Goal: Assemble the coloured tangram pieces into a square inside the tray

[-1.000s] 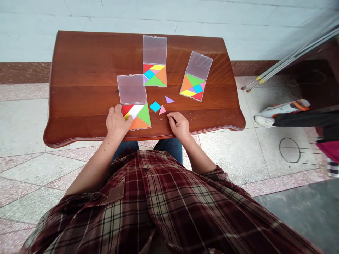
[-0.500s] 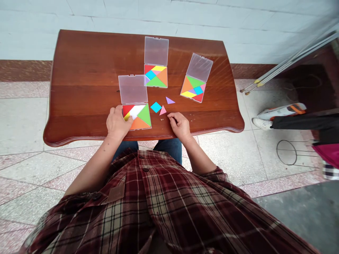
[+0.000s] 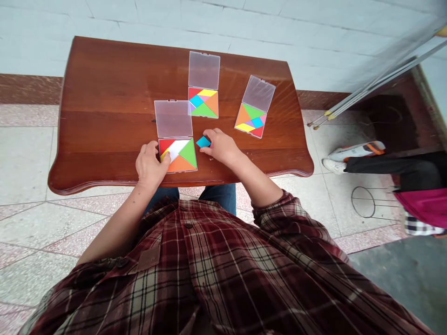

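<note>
My left hand (image 3: 151,163) grips the left edge of the nearest tangram box (image 3: 176,171), its thumb over the yellow piece (image 3: 164,155). In that box lie a red piece (image 3: 165,144), a green triangle (image 3: 189,152) and an orange triangle (image 3: 179,164), with a white gap between them. Just right of the box, my right hand (image 3: 221,146) pinches a blue square tangram piece (image 3: 203,142) between thumb and fingers. The hand hides the loose pink and purple triangles, apart from a sliver of colour by the thumb.
Two more open tangram boxes with filled trays, one at the back (image 3: 203,103) and one at the right (image 3: 250,120), lie on the wooden table (image 3: 115,93). On the right are crutches (image 3: 328,114), a wire ring (image 3: 363,202) and another person's leg (image 3: 377,165).
My right hand has moved left and forward over the loose pieces and closed on the blue square. The left hand stays at the box. The view has shifted slightly.
</note>
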Demonstrator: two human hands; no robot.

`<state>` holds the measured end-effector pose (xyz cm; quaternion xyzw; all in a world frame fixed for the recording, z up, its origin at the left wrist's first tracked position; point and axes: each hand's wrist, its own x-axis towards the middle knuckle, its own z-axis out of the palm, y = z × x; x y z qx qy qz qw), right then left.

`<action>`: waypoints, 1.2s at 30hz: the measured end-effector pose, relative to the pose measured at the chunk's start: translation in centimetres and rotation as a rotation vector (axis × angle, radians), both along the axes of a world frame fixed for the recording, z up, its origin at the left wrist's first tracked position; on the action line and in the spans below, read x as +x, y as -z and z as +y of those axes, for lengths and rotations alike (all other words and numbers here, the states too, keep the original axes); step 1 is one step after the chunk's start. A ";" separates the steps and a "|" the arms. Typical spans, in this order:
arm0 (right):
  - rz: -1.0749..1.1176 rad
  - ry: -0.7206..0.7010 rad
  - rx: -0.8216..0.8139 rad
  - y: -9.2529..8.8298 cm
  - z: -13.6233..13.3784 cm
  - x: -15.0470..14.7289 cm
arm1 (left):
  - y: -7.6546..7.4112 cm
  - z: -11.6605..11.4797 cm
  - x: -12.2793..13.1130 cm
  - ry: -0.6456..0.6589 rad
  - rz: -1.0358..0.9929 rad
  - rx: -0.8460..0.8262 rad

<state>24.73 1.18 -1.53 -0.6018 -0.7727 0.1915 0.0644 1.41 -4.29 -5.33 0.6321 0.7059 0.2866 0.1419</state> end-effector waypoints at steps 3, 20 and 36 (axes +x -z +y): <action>-0.111 0.026 -0.051 -0.2 0.8 -1.1 | 0.3 -0.1 -0.1 -0.005 -0.029 0.039; 0.005 -0.092 -0.140 -1.7 1.0 -4.4 | 0.9 -0.4 -0.1 0.015 -0.035 0.064; -0.216 -0.151 -0.145 -1.5 1.0 -9.5 | 0.9 -0.7 0.4 0.009 -0.074 0.077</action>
